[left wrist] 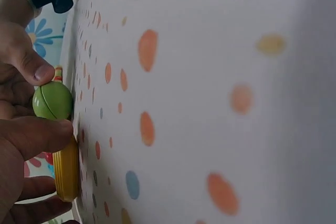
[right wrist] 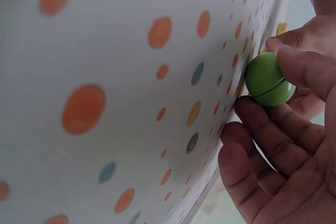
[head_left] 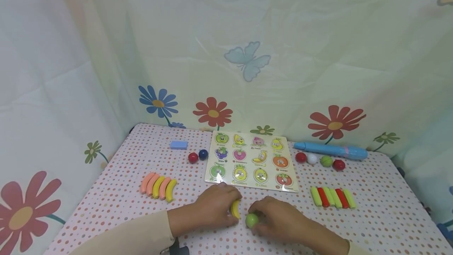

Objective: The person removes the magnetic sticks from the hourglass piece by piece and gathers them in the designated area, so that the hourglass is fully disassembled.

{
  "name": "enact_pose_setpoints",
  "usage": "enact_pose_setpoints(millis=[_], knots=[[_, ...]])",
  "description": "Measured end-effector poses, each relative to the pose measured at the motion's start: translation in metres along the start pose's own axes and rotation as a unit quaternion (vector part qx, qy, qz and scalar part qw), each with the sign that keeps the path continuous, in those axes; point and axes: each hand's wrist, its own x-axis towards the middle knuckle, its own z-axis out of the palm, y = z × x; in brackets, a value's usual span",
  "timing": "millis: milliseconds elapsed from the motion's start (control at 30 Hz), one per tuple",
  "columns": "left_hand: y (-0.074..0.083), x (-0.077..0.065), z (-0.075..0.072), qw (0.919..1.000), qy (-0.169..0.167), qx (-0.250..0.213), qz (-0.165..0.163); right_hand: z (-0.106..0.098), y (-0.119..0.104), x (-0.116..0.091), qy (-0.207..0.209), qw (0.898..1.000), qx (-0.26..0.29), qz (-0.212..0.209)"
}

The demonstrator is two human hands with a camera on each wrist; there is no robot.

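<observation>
Near the table's front, my left hand (head_left: 218, 204) pinches a yellow curved block (head_left: 235, 209) between thumb and fingers. In the left wrist view, the ridged side of that yellow block (left wrist: 66, 174) shows, standing on the cloth. Just to the right, my right hand (head_left: 279, 218) holds a green ball (head_left: 252, 220) with thumb and fingers. A dark groove runs round the green ball (right wrist: 269, 80) in the right wrist view, where the ball sits at the cloth. The two hands face each other, with a small gap between block and ball in the head view.
Behind the hands lies a fruit puzzle board (head_left: 250, 160). At left are several pink and yellow curved blocks (head_left: 158, 186), a blue block (head_left: 179, 145), a red ball (head_left: 192, 157) and a dark blue ball (head_left: 203, 154). Rightward lie green and red sticks (head_left: 332, 197), several balls (head_left: 326, 161) and a blue tube (head_left: 330, 150).
</observation>
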Motion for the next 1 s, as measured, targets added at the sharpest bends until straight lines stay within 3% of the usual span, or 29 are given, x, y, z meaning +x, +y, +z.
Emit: enact_pose_setpoints(millis=[167, 467, 767, 1000], knots=[[-0.007, -0.005, -0.007, 1.0000, 0.002, 0.005, -0.008, 0.000, 0.000, 0.000, 0.003, 1.000, 0.001, 0.000], [-0.048, -0.030, -0.020, 0.9994, -0.004, -0.010, -0.034, 0.000, 0.000, 0.002, -0.007, 1.000, 0.004, 0.016], [-0.087, -0.056, -0.035, 0.9984, 0.035, -0.007, -0.044, 0.001, 0.000, 0.002, -0.006, 1.000, -0.003, 0.019], [-0.105, -0.074, -0.041, 0.9968, 0.045, -0.007, -0.066, 0.001, -0.001, 0.003, -0.010, 1.000, -0.002, 0.016]])
